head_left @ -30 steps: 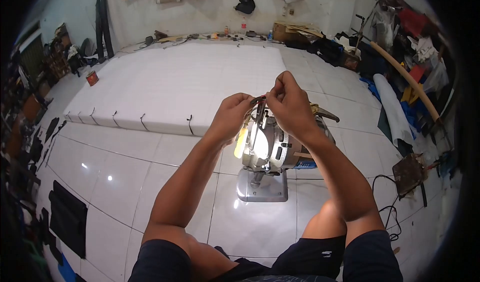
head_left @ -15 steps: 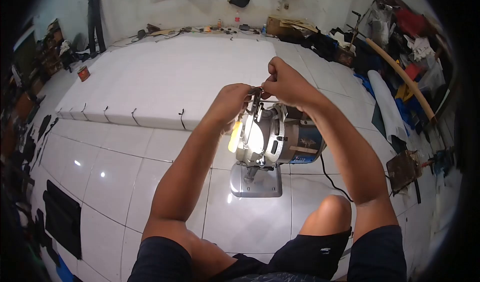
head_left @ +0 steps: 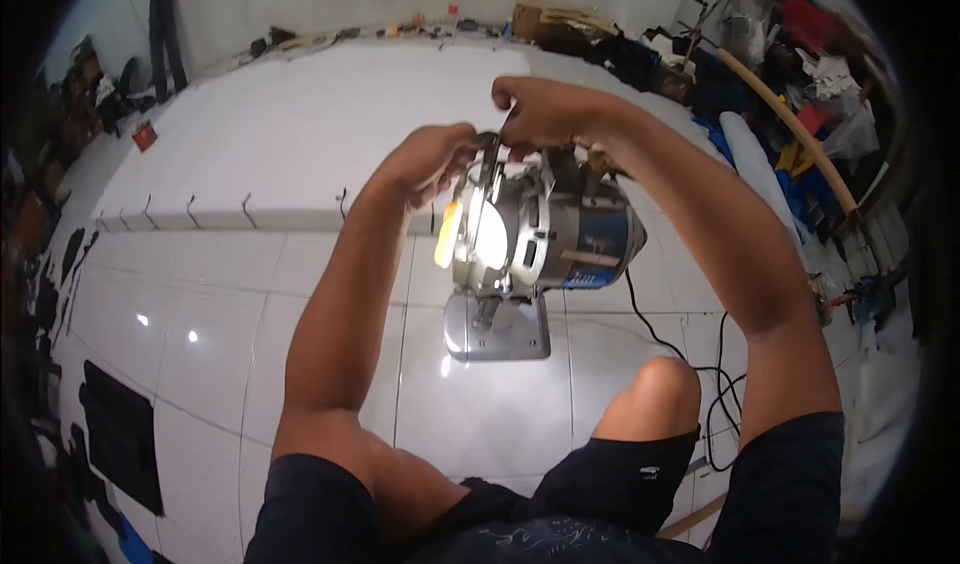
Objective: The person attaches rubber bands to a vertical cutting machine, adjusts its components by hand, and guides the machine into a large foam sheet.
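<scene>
On the floor in front of me stands an electric cloth cutting machine (head_left: pixel 592 242), with a blue-labelled motor, a flat metal base plate (head_left: pixel 515 349) and a yellow part (head_left: pixel 447 234) at its left. A bright lamp glow lies on its front. My left hand (head_left: pixel 432 159) is closed, its fingers curled around the top of the machine's upright metal bar (head_left: pixel 489 169). Just to the right, my right hand (head_left: pixel 555 112) bends over the same bar top with its fingers pinched together. What lies between those fingers is hidden.
A wide white fabric stack (head_left: pixel 290 134) lies behind the machine, with dark ties along its front edge. A black cord (head_left: pixel 650 324) trails over the tiles. To the right are a white roll (head_left: pixel 745 154), a long brown tube (head_left: pixel 790 129) and piled bags. Black cloth (head_left: pixel 122 434) lies at left.
The view has shifted, so the machine and fabric stack appear higher and further left. My right hand has turned over the bar top and its elbow has swung outward. My left hand stays at the bar.
</scene>
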The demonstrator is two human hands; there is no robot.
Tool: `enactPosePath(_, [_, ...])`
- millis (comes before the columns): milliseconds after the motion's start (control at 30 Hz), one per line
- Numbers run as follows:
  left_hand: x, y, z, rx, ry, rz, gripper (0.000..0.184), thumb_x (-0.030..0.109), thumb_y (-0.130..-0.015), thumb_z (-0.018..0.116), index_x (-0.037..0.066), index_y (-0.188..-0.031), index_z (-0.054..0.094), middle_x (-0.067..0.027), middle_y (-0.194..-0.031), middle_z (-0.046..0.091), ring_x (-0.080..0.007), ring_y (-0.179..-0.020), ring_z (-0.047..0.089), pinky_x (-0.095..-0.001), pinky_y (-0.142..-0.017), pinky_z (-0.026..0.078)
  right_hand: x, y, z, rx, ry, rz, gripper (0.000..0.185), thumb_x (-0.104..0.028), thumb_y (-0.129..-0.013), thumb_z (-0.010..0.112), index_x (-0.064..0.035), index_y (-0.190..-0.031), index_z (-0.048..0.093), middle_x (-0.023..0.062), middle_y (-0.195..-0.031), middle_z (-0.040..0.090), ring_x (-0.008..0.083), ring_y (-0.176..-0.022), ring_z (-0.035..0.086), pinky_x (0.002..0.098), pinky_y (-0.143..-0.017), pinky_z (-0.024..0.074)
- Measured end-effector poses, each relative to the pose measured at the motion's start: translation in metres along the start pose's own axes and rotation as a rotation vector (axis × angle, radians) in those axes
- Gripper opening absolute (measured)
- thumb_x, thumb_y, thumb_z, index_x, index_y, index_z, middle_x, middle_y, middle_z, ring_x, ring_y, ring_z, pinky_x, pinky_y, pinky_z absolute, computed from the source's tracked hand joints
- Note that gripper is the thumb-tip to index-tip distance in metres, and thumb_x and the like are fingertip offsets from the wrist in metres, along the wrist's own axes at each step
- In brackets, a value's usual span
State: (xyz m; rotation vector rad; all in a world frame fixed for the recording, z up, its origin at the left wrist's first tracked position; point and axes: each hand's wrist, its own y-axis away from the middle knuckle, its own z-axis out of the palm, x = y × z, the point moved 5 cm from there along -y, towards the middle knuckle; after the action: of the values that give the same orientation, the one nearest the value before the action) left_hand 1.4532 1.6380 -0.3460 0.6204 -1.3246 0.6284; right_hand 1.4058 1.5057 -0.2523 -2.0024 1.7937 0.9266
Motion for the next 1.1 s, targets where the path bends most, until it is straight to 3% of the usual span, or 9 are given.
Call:
enactPosePath(167, [0.009,0.009,0.004,0.061,-0.113,0.025,0.014,0.029,-0.087,0.061,0.016,-0.082,0.064,0.0079,-0.068,0.043,-0.0072,-0.065,0.033,-0.0261,-0.061,0.025,0.009,-0.007,0.002,0.066,0.03,0.003,0.038,-0.003,-0.082,0.065,-0.001,-0.113,0.042,0.0155,-0.091,0.066,0.0179,-0.078,0.071,0.0248,-0.068,0.0567])
enactPosePath(367, [0.01,0.019,-0.003,0.145,-0.239,0.186,0.028,0.032,-0.084,0.068,0.006,-0.093,0.068,0.0027,-0.074,0.051,-0.0078,-0.069,0.04,-0.0244,-0.061,0.032,-0.002,0.011,-0.001,0.262,0.384,-0.24,0.032,-0.014,-0.086,0.068,-0.0003,-0.11,0.05,0.0081,-0.09,0.066,0.0128,-0.073,0.067,0.0211,-0.056,0.0479])
enactPosePath(400, [0.012,0.022,-0.005,0.15,-0.229,0.183,0.028,0.032,-0.084,0.068,0.006,-0.093,0.068,0.0027,-0.074,0.051,-0.0078,-0.069,0.04,-0.0244,-0.061,0.032,-0.013,0.028,-0.006,0.295,0.28,-0.189,0.044,-0.024,-0.084,0.069,-0.0031,-0.118,0.051,0.014,-0.107,0.063,0.0187,-0.094,0.063,0.0323,-0.078,0.0464])
enactPosePath(467, [0.021,0.03,-0.009,0.151,-0.18,0.301,0.026,0.03,-0.085,0.069,0.006,-0.096,0.067,0.003,-0.077,0.054,-0.0073,-0.07,0.041,-0.0241,-0.063,0.035,-0.027,0.076,-0.007,0.388,0.202,-0.349,0.042,-0.028,-0.085,0.07,-0.0039,-0.115,0.054,0.0103,-0.1,0.06,0.0166,-0.088,0.058,0.0322,-0.076,0.043])
enactPosePath(500, [0.022,0.035,-0.017,0.163,-0.193,0.304,0.025,0.03,-0.086,0.068,0.006,-0.094,0.066,0.0028,-0.077,0.053,-0.0077,-0.069,0.041,-0.0248,-0.063,0.035,-0.022,0.108,-0.009,0.443,0.232,-0.575,0.028,-0.021,-0.087,0.069,-0.0021,-0.104,0.055,0.0007,-0.076,0.06,0.0085,-0.062,0.057,0.0211,-0.052,0.041])
enactPosePath(633, [0.008,0.033,-0.074,0.339,0.019,0.304,0.02,0.026,-0.087,0.067,0.007,-0.089,0.063,0.0024,-0.076,0.051,-0.0078,-0.064,0.041,-0.0242,-0.058,0.035,0.084,0.206,0.018,0.153,-0.17,-0.148,0.021,-0.019,-0.076,0.077,-0.0072,-0.075,0.059,-0.001,-0.072,0.056,0.0071,-0.066,0.053,0.0221,-0.06,0.0412])
enactPosePath(733, [-0.008,0.025,-0.123,0.478,0.128,0.353,0.016,0.023,-0.086,0.068,0.009,-0.086,0.061,0.0027,-0.075,0.05,-0.0071,-0.063,0.041,-0.0235,-0.056,0.034,0.229,0.2,0.061,0.29,0.027,0.338,0.036,-0.024,-0.078,0.078,0.0008,-0.1,0.064,0.0076,-0.09,0.063,0.0157,-0.084,0.06,0.0299,-0.074,0.0483])
enactPosePath(867, [-0.016,0.036,-0.127,0.596,0.303,0.228,0.013,0.02,-0.086,0.067,0.011,-0.083,0.057,0.0037,-0.069,0.047,-0.0072,-0.059,0.041,-0.0235,-0.053,0.033,0.285,0.168,0.118,0.351,0.532,0.106,0.069,-0.026,-0.079,0.075,-0.0031,-0.136,0.044,0.0229,-0.14,0.04,0.0384,-0.129,0.04,0.045,-0.105,0.0384])
enactPosePath(1100, [-0.041,0.026,-0.138,0.676,0.117,0.119,0.014,0.021,-0.086,0.066,0.01,-0.084,0.057,0.0038,-0.068,0.045,-0.0073,-0.057,0.04,-0.0232,-0.05,0.032,0.283,0.083,0.13,0.266,0.651,-0.226,0.069,-0.032,-0.077,0.077,-0.011,-0.136,0.048,0.014,-0.139,0.047,0.0356,-0.129,0.041,0.0432,-0.11,0.0334])
